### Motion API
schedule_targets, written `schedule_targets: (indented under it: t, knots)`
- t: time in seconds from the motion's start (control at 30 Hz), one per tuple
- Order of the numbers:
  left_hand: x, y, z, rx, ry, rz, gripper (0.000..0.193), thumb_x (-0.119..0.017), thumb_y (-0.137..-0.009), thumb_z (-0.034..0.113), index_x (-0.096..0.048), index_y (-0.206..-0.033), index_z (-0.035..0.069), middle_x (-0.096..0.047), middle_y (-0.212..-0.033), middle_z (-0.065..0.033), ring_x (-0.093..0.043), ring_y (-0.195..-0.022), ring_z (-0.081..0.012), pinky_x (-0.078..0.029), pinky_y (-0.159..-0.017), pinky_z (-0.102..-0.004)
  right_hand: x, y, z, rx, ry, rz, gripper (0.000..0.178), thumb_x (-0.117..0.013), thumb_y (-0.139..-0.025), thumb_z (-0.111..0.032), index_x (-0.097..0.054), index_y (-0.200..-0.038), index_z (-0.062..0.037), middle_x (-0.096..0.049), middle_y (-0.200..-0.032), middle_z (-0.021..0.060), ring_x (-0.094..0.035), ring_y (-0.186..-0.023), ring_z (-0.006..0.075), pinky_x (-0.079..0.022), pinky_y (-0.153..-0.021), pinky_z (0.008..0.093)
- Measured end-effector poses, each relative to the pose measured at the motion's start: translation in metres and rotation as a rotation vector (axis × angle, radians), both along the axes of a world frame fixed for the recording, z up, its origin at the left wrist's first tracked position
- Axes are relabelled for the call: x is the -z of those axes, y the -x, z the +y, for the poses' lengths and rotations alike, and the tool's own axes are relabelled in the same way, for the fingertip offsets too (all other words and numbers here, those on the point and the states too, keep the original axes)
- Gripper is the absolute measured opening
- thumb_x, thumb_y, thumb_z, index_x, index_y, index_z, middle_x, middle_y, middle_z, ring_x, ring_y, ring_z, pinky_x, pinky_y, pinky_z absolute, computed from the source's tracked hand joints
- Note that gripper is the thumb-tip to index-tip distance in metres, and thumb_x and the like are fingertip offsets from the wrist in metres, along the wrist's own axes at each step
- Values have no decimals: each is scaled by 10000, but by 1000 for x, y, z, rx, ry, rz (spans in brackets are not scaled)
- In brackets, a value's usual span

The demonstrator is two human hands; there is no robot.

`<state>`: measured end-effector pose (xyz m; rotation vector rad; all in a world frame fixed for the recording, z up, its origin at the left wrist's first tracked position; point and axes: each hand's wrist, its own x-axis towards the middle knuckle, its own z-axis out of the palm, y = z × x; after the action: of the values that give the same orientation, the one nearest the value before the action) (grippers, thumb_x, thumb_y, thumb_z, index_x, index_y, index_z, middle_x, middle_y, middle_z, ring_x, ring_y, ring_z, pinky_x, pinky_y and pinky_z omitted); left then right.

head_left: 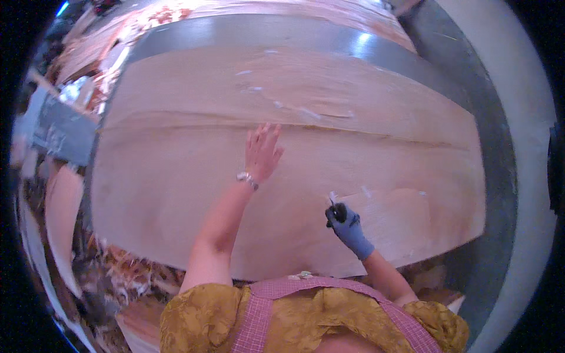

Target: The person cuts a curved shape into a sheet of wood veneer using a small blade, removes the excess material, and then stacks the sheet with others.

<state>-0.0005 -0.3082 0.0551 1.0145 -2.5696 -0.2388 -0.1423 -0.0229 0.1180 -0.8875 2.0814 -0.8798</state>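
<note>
Grey-blue fabric with black over the fingers covers my right grip (348, 226), curled low above the near half of the sheet. Something dark and rounded shows at its fingers; from this far off I cannot tell whether that is a tool handle or the glove's own coating, so I cannot say what it is closed on. A small white strip (333, 196) shows just past its fingertips. My left grip (263, 156), bare and with a bracelet (248, 179) at the wrist, is spread open and holds nothing, palm toward the sheet, fingertips at the long ridge (329, 129).

Under both lies the broad, pale tan wood sheet (176, 176), across most of the grey table (235, 29), the ridge crossing it from side to side. More white strips dot it, mostly beyond the ridge.

What worries me is that ridge: pressing hard there could crack the thin-looking wood or set the crease. A sideways drag by the gloved fingers could lift a strip or tear the grain. Wood scraps (129, 270) crowd the near left corner, where a shifting edge might snag.
</note>
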Motion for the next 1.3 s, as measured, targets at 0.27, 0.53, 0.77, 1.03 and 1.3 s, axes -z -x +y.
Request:
schedule_targets:
  t: [0.27, 0.53, 0.77, 1.03, 1.3]
  knots:
    - [8, -290, 28, -339, -2, -221, 643, -584, -864, 360, -368, -1430, 145, -359, -1481, -118, -368, -1333, -322, -239, -1094, -543, 27, -152, 61, -53, -31, -374, 199, -564, -953, -226, -582, -968, -28, -654, -705, 65, -519, -514, 85, -413, -479, 249]
    - [26, -441, -266, -218, 79, -176, 468, -473, -909, 256, -476, -1353, 108, -447, -1429, -123, -373, -1345, -301, -268, -1119, -467, 45, -333, 29, 273, 19, -605, 220, -508, -968, -200, -599, -1103, -51, -683, -802, 70, -601, -599, 112, -462, -529, 232]
    - [64, -502, -375, -115, 179, -262, 334, -553, -879, 176, -578, -1208, 128, -566, -1300, -107, -482, -1247, -273, -299, -1074, -476, 107, -554, -4, 148, 8, 52, 325, -501, -959, -219, -560, -1221, -37, -659, -1019, 95, -621, -924, 166, -518, -796, 345]
    - [7, -548, -301, 423, -362, -247, 222, -645, -825, 222, -577, -945, 49, -646, -848, -93, -631, -760, -254, -504, -662, -405, 89, -707, -95, 288, 281, -525, 374, -509, -985, -288, -528, -1296, -82, -650, -1053, 84, -604, -920, 145, -501, -806, 310]
    - [-47, -576, -102, 741, -1327, -246, 576, -611, -912, 197, -372, -1397, -1, -566, -1172, -146, -593, -964, -178, -546, -750, -322, 83, -883, -243, 553, 1046, -1637, 575, -408, -971, -507, -361, -1427, -160, -521, -1324, 95, -560, -1140, 271, -500, -897, 472]
